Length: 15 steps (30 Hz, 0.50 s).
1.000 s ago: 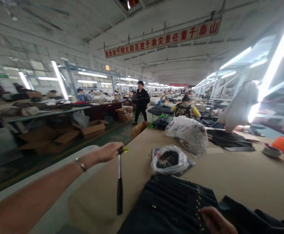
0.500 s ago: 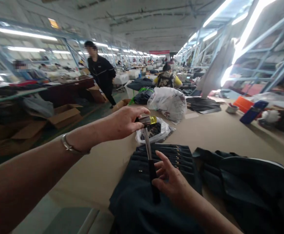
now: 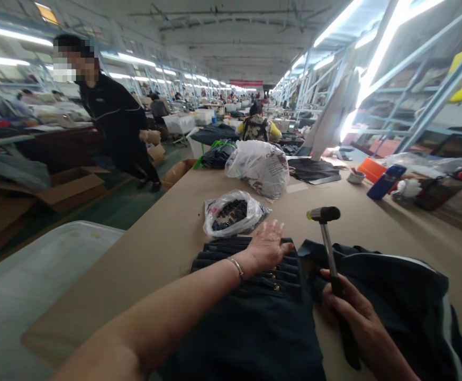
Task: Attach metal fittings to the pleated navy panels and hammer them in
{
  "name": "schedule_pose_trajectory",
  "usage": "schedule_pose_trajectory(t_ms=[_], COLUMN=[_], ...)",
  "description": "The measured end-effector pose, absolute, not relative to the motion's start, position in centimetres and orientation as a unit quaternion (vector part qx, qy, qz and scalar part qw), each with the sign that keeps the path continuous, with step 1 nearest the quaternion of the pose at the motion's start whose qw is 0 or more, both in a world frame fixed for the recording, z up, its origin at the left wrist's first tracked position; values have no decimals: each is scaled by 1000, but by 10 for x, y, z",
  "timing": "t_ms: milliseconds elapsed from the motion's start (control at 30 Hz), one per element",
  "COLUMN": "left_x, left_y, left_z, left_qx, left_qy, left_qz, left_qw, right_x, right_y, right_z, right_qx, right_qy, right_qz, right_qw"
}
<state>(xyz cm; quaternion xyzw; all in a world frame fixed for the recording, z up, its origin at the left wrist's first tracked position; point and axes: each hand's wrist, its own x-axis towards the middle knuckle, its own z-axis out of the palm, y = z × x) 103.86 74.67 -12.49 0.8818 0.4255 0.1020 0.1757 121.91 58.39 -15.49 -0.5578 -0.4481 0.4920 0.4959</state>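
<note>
My right hand (image 3: 350, 312) is closed round the black grip of a small hammer (image 3: 328, 238), which stands upright with its head over the table. My left hand (image 3: 266, 246) lies flat, fingers spread, on a stack of dark folded garments (image 3: 254, 312) with metal studs along one edge. A second pile of dark cloth (image 3: 393, 286) sits to the right of the hammer. Just beyond my left hand lies a clear plastic bag of small dark parts (image 3: 233, 211).
The brown work table (image 3: 167, 238) runs away from me. On it stand a larger filled plastic bag (image 3: 260, 166), dark fabric pieces (image 3: 314, 170), a small bowl (image 3: 356, 176) and a blue case (image 3: 385, 181). A person in black (image 3: 117, 127) walks the left aisle past cardboard boxes (image 3: 70, 185). A grey bin (image 3: 28, 280) stands at my left.
The hammer passed from my left hand to my right, which now holds it upright. My left hand dropped flat onto the garment stack. The person in black has come nearer.
</note>
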Motion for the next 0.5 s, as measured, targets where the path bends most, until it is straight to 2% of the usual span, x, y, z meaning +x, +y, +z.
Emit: schedule_pose_trajectory(t_ms=[100,200,300,500], left_x=[1037,1026,1018,1008], left_y=[747,745,738,722], left_z=[-166,-186,-191,-194], left_qx=[879,881,884,872], left_qy=[455,459,455,478], left_qz=[17,24,42,73], left_qw=[139,111,96,76], right_x=[1232,1232,1227,1222], right_y=[585,589,593,607], right_z=[-156,-170,-184,-196], right_qx=[-604,-656,-662,-662], right_qy=[-504,-560,-599,-637], right_qz=[437,357,339,295], right_qw=[437,360,295,264])
